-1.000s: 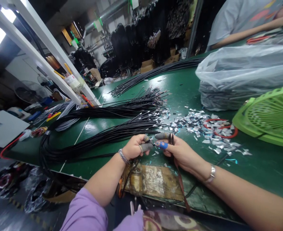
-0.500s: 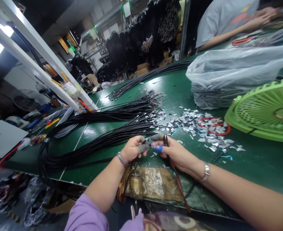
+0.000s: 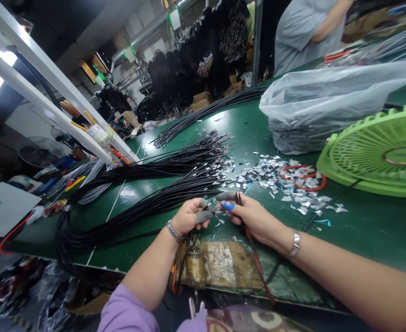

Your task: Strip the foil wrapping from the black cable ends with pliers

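Note:
My left hand (image 3: 188,216) is closed in a pinch, with grey finger cots on thumb and forefinger, holding the end of a black cable (image 3: 144,207) from the big bundle. My right hand (image 3: 249,214) faces it, fingers curled, with a blue cot on the thumb and a grey cot on the forefinger. It pinches the cable's tip and also holds a thin dark tool with a brown strap (image 3: 258,263) that hangs over the table edge. The two hands' fingertips meet just above the green table (image 3: 361,230).
Bundles of black cables (image 3: 175,170) fan out to the left and behind. Silver foil scraps (image 3: 279,180) and a red ring lie to the right, beside a green fan grille (image 3: 379,152) and a plastic bag (image 3: 327,101). Another person in a grey shirt (image 3: 299,27) is across the table.
Both hands stay together in the same pinch. The view has drifted slightly, and the person across the table has raised an arm.

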Tool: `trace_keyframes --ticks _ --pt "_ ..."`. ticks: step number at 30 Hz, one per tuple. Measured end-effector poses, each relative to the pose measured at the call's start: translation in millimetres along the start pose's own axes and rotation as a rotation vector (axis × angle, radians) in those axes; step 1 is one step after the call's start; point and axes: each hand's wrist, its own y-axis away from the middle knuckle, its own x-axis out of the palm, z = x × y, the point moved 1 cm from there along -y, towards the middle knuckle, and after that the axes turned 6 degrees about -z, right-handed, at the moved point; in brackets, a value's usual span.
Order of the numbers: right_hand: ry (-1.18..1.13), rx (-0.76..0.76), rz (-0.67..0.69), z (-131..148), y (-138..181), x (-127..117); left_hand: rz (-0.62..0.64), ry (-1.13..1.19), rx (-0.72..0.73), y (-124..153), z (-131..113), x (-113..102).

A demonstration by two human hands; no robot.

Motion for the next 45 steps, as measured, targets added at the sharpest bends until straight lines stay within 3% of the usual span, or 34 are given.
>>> trace_keyframes --ticks 15,19,23,27,39,41,45 --pt "0.063 0.093 0.110 2.2 4.6 2.6 0.061 -0.037 -0.009 1.2 0.7 -1.6" --pt "0.119 0.094 0.169 -1.1 7.9 5.4 -0.015 -0.038 -0.021 0.9 -0.8 0.9" --pt "0.164 0.052 0.097 -2.0 6.2 3.9 -0.128 0.012 -0.039 -1.9 -3.2 3.3" --pt "0.123 0.015 0.002 -0.8 1.1 1.3 -0.153 0.072 -0.061 -3.9 -3.3 3.3" --pt "0.077 0.014 0.015 -0.5 2.5 3.7 -0.150 -0.116 -0.058 -3.7 -1.6 7.9" --pt "0.086 -0.002 0.024 0.8 3.9 4.8 -0.169 -0.203 -0.004 -4.4 1.7 6.7" --pt "0.090 -0.029 0.103 4.8 8.9 7.2 -0.294 -0.473 0.277 -3.7 4.8 4.5"
